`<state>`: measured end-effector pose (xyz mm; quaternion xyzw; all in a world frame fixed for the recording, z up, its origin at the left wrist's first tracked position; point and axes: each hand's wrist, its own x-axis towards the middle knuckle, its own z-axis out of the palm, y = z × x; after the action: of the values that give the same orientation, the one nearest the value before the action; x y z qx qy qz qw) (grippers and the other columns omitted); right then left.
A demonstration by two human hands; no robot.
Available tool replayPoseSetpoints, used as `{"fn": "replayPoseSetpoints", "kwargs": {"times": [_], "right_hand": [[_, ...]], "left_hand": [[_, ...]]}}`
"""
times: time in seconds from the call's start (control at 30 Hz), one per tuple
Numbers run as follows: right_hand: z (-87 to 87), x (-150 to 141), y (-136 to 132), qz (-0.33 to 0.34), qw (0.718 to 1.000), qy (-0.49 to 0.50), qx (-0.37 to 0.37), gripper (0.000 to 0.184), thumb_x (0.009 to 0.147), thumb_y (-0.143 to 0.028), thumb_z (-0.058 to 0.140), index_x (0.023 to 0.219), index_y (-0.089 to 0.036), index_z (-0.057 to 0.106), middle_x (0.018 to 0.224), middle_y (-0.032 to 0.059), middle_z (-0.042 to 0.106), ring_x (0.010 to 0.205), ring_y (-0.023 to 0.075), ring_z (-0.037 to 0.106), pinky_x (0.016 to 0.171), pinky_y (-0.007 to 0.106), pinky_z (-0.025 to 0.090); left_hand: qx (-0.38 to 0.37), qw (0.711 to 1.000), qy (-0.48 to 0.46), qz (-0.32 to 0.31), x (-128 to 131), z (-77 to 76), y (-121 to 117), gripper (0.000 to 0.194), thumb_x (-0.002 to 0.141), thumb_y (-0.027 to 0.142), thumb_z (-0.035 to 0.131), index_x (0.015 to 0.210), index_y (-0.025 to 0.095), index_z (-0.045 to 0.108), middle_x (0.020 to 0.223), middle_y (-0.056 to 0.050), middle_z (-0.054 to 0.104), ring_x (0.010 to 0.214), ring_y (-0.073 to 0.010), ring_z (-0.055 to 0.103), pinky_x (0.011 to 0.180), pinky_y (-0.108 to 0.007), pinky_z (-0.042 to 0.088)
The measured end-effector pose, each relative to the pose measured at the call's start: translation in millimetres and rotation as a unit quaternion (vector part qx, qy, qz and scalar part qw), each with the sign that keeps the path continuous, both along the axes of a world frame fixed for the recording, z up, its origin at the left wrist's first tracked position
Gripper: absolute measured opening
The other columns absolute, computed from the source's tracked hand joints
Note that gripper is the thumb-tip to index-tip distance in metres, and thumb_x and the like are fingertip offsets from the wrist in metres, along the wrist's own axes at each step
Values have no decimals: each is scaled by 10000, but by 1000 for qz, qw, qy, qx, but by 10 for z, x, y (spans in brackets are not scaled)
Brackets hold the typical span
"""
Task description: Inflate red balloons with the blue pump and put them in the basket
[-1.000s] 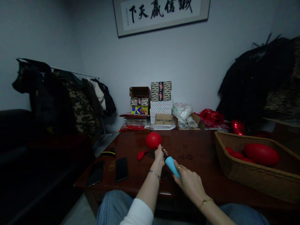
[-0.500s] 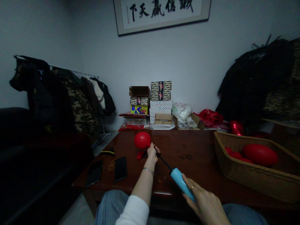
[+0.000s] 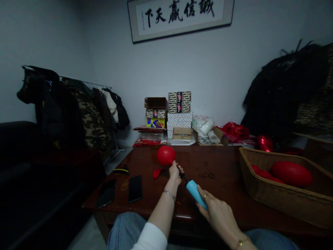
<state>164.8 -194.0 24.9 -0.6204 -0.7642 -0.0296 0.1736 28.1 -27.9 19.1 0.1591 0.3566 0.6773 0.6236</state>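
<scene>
left hand point(image 3: 175, 171) pinches balloon point(image 3: 165, 155) neck, probably hiding nozzle | right hand point(image 3: 217, 211) wraps pump point(image 3: 196, 193), base covered

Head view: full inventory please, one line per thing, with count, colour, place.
balloon: 1, red, part inflated, on the pump tip at the left hand
hand pump: 1, blue barrel, black rod, in the right hand
flat balloon: 1, red, on table left of the hands
phones: 2, black, near-left table edge
rubber bands: several, dark, mid table
basket: 1, wicker, right, holds red balloons
boxes: stacked, patterned, far edge
table: 1, dark wood
framed calligraphy: 1, wall
left hand: pinches balloon neck
right hand: grips pump
</scene>
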Motion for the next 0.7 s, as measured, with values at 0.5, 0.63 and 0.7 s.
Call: {"fn": "replayPoseSetpoints", "kwargs": {"times": [0.5, 0.63, 0.7], "right_hand": [[-215, 44, -117, 13, 1000, 25, 12, 500, 852, -283, 419, 1349, -291, 362, 1246, 20, 567, 908, 187, 649, 731, 299, 536], [-351, 270, -272, 23, 998, 47, 19, 509, 828, -311, 450, 1334, -285, 391, 1229, 15, 577, 938, 183, 639, 740, 281, 539], [-374, 348, -331, 32, 997, 61, 25, 518, 822, -313, 456, 1336, -300, 386, 1227, 2, 577, 953, 174, 633, 744, 265, 537]], "left_hand": [[-16, 1000, 11, 3, -112, -152, 65, 273, 877, 345, 446, 662, 184, 392, 433, 67, 373, 327, -58, 350, 349, -168, 249], [-21, 1000, 9, 7, -183, -135, 120, 272, 870, 346, 464, 664, 184, 392, 429, 66, 376, 329, -60, 358, 351, -166, 255], [-24, 1000, 10, 11, -210, -112, 138, 274, 868, 357, 468, 669, 185, 392, 429, 67, 375, 328, -60, 357, 351, -168, 260]]}}
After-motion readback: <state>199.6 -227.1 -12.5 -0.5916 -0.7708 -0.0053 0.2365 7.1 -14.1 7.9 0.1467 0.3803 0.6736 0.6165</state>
